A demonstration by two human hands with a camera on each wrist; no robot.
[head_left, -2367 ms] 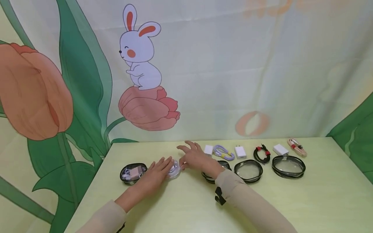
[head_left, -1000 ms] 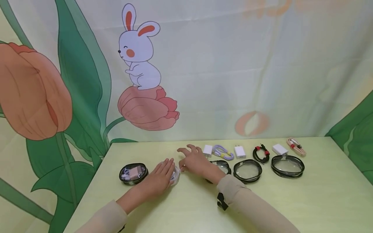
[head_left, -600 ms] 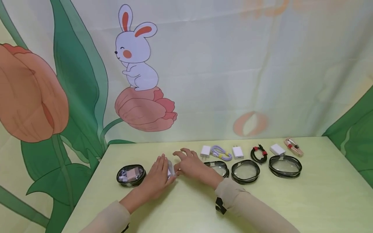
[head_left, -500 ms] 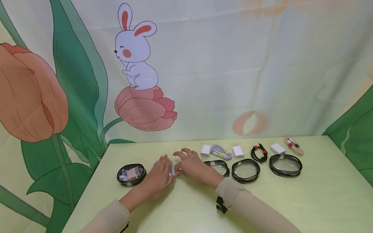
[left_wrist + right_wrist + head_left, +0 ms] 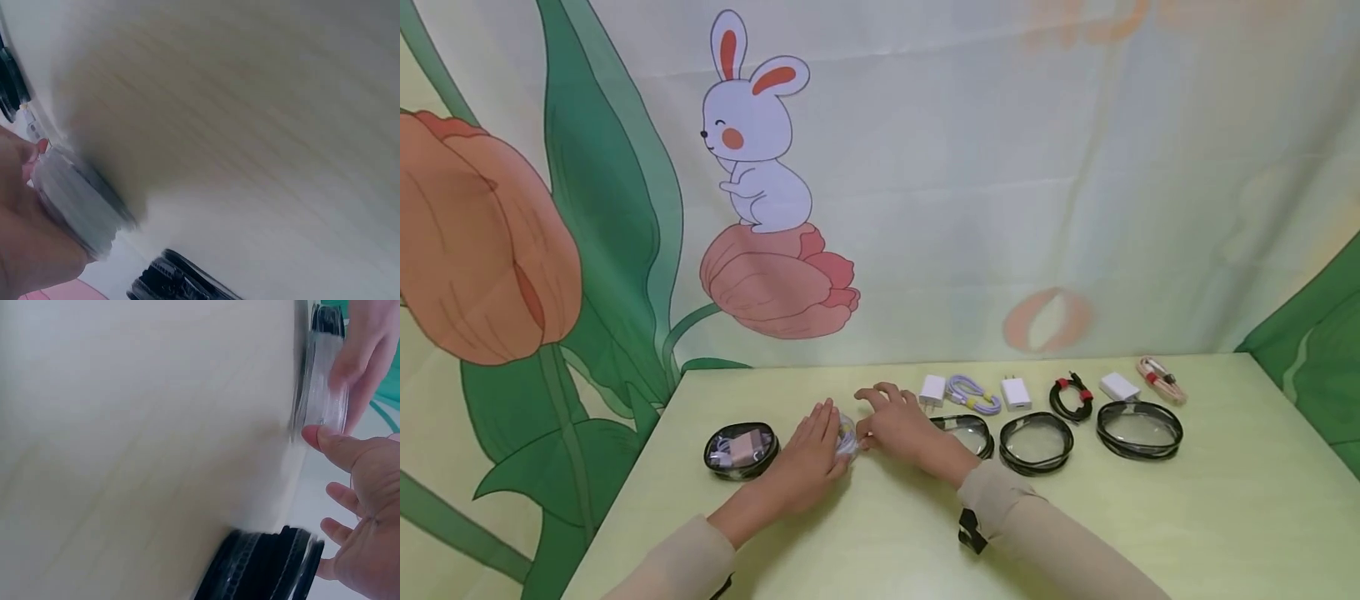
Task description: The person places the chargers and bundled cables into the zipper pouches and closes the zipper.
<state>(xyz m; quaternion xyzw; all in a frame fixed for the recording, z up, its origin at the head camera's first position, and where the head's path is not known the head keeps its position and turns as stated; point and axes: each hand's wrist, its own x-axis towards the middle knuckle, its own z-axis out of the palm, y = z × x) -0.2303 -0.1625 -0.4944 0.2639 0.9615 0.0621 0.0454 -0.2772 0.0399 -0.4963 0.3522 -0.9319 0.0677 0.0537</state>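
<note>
A small clear plastic pouch [image 5: 847, 435] with a coiled pale cable inside stands near the table's left middle. Over its left side lies my left hand [image 5: 808, 457], fingers straight and together, hiding much of it. The pouch's translucent side wall [image 5: 81, 200] shows in the left wrist view. At the pouch's right end my right hand [image 5: 897, 429] pinches the edge between thumb and forefinger, the other fingers raised and spread. In the right wrist view the thumb [image 5: 337, 449] meets the pouch wall [image 5: 320, 381]; what exactly lies between the fingertips I cannot tell.
Left stands a black-rimmed clear case [image 5: 741, 451] holding a pink charger and cable. Several black-rimmed cases stand right, including one [image 5: 1036, 443] beyond the right forearm. Behind them lie white chargers [image 5: 1017, 392], a purple cable [image 5: 973, 394], a black cable [image 5: 1071, 397] and a pink cable [image 5: 1161, 380].
The left hand has drawn back slightly left along the pouch, and more of the pouch's top shows than half a second ago. The right hand has stayed at the pouch's right end.
</note>
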